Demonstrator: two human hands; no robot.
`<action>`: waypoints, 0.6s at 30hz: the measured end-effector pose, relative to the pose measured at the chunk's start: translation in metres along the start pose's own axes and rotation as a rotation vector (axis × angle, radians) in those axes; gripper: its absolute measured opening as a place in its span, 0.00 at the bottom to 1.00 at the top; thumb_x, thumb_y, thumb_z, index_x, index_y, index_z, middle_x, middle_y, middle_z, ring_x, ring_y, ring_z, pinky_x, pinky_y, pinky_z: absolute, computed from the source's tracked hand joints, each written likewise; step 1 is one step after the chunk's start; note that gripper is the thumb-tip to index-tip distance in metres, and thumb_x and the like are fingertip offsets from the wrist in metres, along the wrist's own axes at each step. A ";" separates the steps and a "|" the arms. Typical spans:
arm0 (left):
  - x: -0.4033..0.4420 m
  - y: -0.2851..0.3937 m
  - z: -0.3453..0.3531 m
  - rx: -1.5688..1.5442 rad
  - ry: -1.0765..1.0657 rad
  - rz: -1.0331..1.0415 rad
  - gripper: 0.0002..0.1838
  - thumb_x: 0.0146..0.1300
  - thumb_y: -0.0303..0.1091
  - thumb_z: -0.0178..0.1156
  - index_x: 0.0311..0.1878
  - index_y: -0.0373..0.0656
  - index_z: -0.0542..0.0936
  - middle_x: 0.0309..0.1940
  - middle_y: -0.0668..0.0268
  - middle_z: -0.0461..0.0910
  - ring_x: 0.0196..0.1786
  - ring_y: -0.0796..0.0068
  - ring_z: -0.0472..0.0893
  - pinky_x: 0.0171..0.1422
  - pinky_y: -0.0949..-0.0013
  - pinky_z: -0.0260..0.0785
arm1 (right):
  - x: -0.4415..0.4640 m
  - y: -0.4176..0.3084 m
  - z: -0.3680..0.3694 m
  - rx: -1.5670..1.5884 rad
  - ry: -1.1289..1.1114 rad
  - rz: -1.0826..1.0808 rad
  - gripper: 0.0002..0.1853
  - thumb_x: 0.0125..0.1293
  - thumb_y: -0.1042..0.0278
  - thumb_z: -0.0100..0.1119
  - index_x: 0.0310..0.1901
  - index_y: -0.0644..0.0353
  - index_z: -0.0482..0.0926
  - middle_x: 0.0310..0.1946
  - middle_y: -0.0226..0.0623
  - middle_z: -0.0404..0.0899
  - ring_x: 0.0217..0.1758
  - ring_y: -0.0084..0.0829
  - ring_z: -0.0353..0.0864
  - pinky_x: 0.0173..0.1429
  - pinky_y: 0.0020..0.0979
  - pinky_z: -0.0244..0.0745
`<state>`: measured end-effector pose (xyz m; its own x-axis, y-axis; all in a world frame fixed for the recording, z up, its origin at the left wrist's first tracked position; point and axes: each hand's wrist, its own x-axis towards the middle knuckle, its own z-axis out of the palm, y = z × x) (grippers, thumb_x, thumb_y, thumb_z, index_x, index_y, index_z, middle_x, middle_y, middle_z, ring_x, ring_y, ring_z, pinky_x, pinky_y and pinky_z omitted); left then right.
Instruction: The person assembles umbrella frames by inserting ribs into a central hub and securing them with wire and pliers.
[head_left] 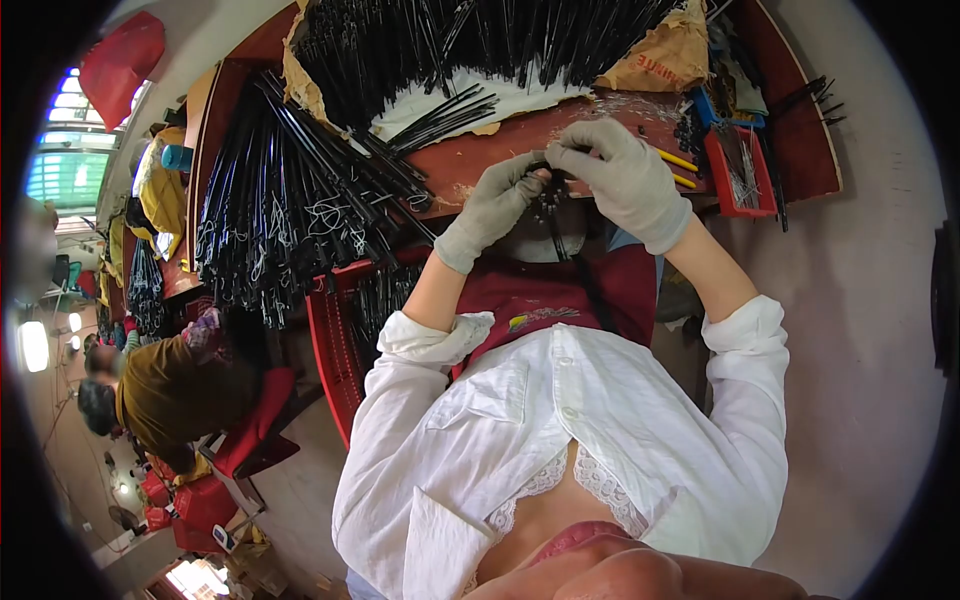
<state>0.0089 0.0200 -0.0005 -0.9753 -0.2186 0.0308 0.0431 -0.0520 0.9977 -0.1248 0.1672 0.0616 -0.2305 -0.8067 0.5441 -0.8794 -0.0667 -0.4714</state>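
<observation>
Through my camera I see a workshop: beyond the left hand [492, 205] and right hand [630, 182], a bench [450, 160] carries very many black rods [490, 40]; rightward is a red bin [745, 210], far leftward another person [180, 395].

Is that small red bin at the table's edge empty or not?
Not empty: thin, silvery pieces show inside the red bin. I cannot tell how deep they go.

left hand [492, 207]: fingers [527, 165] curled | right hand [628, 185]: pinching, just beside | arms [718, 270]: bent inward
</observation>
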 end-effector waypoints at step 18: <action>0.006 -0.008 0.001 -0.065 0.058 0.063 0.23 0.70 0.41 0.52 0.60 0.34 0.70 0.44 0.71 0.78 0.44 0.85 0.73 0.51 0.79 0.66 | -0.003 0.006 0.003 -0.157 -0.017 -0.056 0.15 0.54 0.72 0.58 0.45 0.50 0.80 0.39 0.31 0.75 0.42 0.34 0.78 0.40 0.32 0.77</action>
<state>0.0029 0.0204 -0.0086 -0.9562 -0.2793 0.0878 0.1196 -0.0990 0.9879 -0.1282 0.1680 0.0550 -0.1734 -0.8141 0.5542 -0.9454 -0.0201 -0.3254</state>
